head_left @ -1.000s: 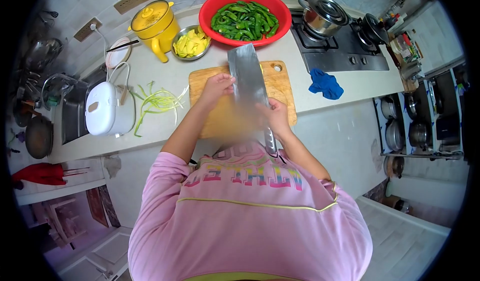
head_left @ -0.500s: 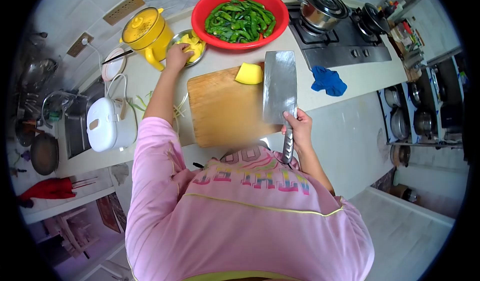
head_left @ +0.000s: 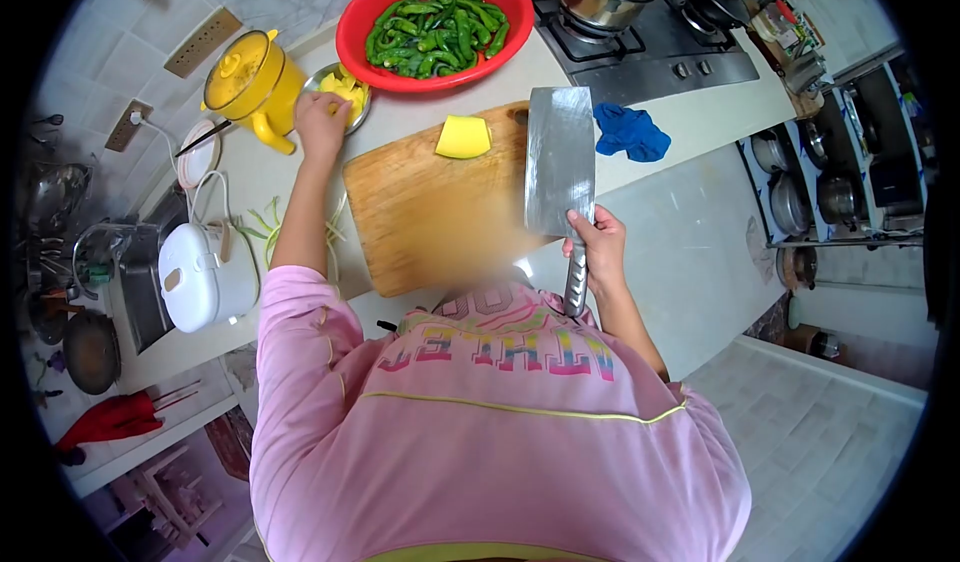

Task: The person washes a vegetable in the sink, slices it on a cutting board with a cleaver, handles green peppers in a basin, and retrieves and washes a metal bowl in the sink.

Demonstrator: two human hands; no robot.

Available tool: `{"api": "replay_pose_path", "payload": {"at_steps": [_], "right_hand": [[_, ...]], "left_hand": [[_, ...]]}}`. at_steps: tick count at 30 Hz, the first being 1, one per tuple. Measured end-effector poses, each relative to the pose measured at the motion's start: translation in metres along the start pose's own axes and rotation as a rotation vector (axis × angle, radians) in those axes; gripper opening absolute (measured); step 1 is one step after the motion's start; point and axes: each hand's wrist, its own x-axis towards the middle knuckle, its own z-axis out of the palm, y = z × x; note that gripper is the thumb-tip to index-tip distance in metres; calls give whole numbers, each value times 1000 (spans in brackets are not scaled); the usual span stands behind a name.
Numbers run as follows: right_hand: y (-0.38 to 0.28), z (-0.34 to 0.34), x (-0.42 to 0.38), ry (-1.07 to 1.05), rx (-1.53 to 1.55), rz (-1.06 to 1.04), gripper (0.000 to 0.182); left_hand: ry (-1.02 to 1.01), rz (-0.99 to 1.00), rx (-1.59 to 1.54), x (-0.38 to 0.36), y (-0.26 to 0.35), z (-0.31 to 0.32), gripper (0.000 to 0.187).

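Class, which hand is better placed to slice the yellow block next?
Right, probably: the right hand grips the cleaver near the yellow block on the board; the left hand is at the bowl.

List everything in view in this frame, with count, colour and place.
Cleaver: one, grey, in right hand
Cutting board: one, brown, on counter
Yellow chunk: one, yellow, on board
Basin: one, red, beyond board
Peppers: many, green, in basin
Bowl: one, silvery, left of basin
Slices: several, yellow, in bowl
Lidded pot: one, yellow, left of bowl
White appliance: one, white, counter's left
Scraps: several, green, beside appliance
Cloth: one, blue, right of board
Stove: one, silvery, far right, bearing cookware
Edge clutter: uncountable
Left hand: one, at bowl
Right hand: one, gripping cleaver
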Motion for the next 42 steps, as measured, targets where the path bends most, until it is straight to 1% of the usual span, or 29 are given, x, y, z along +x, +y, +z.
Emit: {"api": "replay_pose_path", "payload": {"at_steps": [1, 2, 3, 4, 6, 9, 12, 15, 18, 21, 23, 27, 30, 31, 33, 34, 36, 39, 42], "right_hand": [[-1, 0, 0, 2, -3, 0, 6], [-1, -1, -1, 3, -6, 0, 6], [-1, -2, -1, 4, -2, 3, 6], [-1, -3, -1, 5, 2, 4, 6], [-1, -5, -1, 5, 14, 3, 5], [-3, -11, -2, 9, 22, 2, 5], [-6, -16, -5, 22, 22, 6, 5], [-5, -23, -7, 26, 19, 8, 6], [-2, -29, -5, 2, -5, 15, 8], [1, -32, -2, -26, -48, 46, 7], [-1, -27, 2, -57, -79, 56, 7], [-5, -13, 17, -239, -331, 31, 10], [-4, 6, 31, -400, -658, -49, 10], [-6, 16, 31, -425, -772, -72, 11], [-2, 28, 39, -492, -1044, -304, 13], [-2, 34, 42, -525, -1175, -429, 14], [-6, 46, 42, -574, -1324, -474, 15], [-6, 55, 43, -609, -1495, -525, 14], [-4, 58, 52, -640, -1615, -516, 15]], "left_hand": [[-28, 75, -75, -3, 11, 7, 14], [-116, 140, -155, -9, 24, 16, 18], [-209, 197, -241, -14, 39, 23, 23], [-361, 244, -331, -22, 59, 30, 30], [-360, 483, -268, -35, 92, 46, 45], [-484, 532, -201, -36, 115, 66, 58], [-902, 311, -76, -24, 132, 65, 62], [-937, 333, -33, -36, 136, 58, 57], [-649, 447, -171, -70, 130, 51, 39], [-556, 469, -200, -92, 122, 41, 38], [-493, 529, -197, -109, 113, 32, 40], [-408, 561, -144, -144, 91, 11, 45], [-410, 493, -235, -162, 87, -6, 48], [-383, 423, -247, -168, 82, -6, 49], [-322, 285, -272, -174, 73, -2, 51], [-322, 219, -309, -176, 71, -2, 49], [-320, 87, -387, -182, 71, 1, 47], [-229, 80, -407, -191, 79, 10, 42], [-245, 40, -442, -191, 73, 5, 37]]}}
